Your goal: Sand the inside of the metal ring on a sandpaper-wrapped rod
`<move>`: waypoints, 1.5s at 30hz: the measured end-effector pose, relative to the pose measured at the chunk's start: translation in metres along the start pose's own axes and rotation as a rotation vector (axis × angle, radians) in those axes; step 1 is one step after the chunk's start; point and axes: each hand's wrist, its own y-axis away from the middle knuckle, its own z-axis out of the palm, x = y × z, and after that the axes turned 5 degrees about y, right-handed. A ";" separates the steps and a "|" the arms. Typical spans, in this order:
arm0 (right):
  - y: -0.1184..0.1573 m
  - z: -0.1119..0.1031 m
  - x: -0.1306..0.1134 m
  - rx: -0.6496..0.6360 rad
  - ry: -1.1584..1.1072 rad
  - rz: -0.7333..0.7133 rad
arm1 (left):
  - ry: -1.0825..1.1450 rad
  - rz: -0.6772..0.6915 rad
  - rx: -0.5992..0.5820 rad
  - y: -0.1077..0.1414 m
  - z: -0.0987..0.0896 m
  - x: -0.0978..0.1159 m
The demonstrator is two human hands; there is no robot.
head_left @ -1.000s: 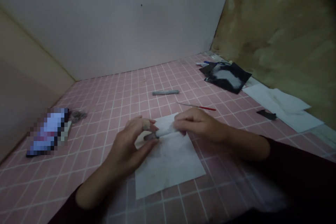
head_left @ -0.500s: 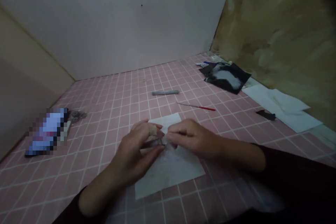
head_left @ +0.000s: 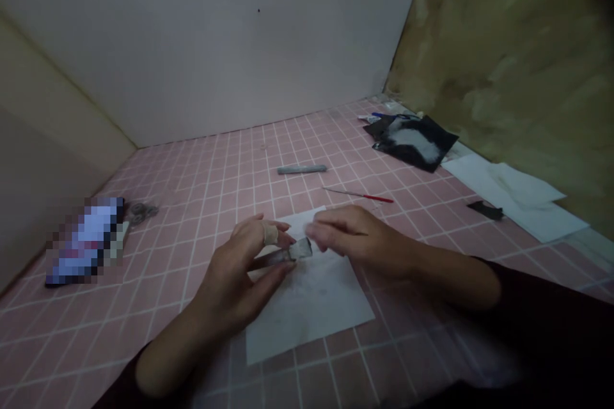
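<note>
My left hand point(head_left: 228, 275), with a beige bandage on one finger, grips a small grey piece point(head_left: 301, 248) between thumb and fingers. The piece has a narrow shaft and a wider, blocky end pointing right; its kind is unclear. Just right of that end is my right hand point(head_left: 367, 239), its thumb and fingers pinched together. Anything in the pinch is hidden. Both hands are over a white sheet of paper point(head_left: 316, 313) with faint grey smudges.
Beyond the hands lie a grey bar point(head_left: 302, 169) and a thin red-handled file point(head_left: 357, 194). Black sandpaper with white dust point(head_left: 417, 140), white papers point(head_left: 518, 195) and a dark scrap point(head_left: 485, 209) are right. A blurred-out phone point(head_left: 89, 239) and scissors point(head_left: 142, 211) lie left.
My right hand has drawn back to the right, away from the grey piece, whose blocky end now shows. My left hand has shifted slightly left.
</note>
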 end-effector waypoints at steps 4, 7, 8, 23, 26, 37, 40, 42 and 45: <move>0.000 0.006 0.002 -0.109 0.006 -0.013 | 0.012 -0.001 -0.028 0.000 0.004 0.000; 0.000 0.011 0.003 -0.101 0.006 0.001 | 0.013 0.005 -0.024 0.001 0.005 0.000; 0.001 0.013 0.003 -0.100 -0.008 0.006 | 0.009 0.006 -0.022 0.001 0.005 0.001; -0.003 -0.004 0.011 -0.097 -0.008 -0.024 | -0.023 0.003 -0.025 -0.002 0.001 -0.003; -0.005 -0.003 0.012 -0.121 -0.022 -0.020 | -0.038 0.002 -0.037 -0.001 0.002 -0.002; -0.005 -0.003 0.012 -0.100 -0.075 -0.042 | -0.089 0.014 -0.022 0.001 0.001 -0.006; -0.005 -0.003 0.012 -0.050 -0.118 -0.047 | -0.100 0.008 0.024 0.001 0.002 -0.006; -0.004 -0.001 0.011 -0.101 -0.095 -0.052 | -0.080 0.056 -0.024 0.001 0.003 -0.005; -0.004 -0.003 0.010 -0.130 -0.061 -0.065 | -0.088 0.071 -0.039 0.002 0.003 -0.006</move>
